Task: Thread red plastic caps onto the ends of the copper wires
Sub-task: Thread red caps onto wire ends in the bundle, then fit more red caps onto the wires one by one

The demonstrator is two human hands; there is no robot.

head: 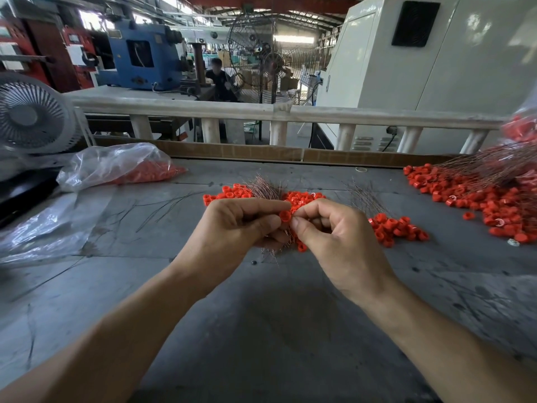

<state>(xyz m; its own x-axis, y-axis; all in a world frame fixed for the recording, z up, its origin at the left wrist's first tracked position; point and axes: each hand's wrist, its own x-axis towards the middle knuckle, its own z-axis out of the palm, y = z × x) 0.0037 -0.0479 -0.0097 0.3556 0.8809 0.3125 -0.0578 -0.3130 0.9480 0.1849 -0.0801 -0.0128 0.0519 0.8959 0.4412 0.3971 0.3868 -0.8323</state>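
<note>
Head view: over the grey table (261,315) my left hand (238,225) grips a bundle of copper wires (268,186) while my right hand (328,231) fingers pinch a red cap (285,215).

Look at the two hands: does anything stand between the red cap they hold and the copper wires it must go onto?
Nothing visible does. The red cap is pinched where the left hand and right hand meet, right beside the copper wire bundle that the left hand grips. The fingers hide the wire tip itself.
</note>
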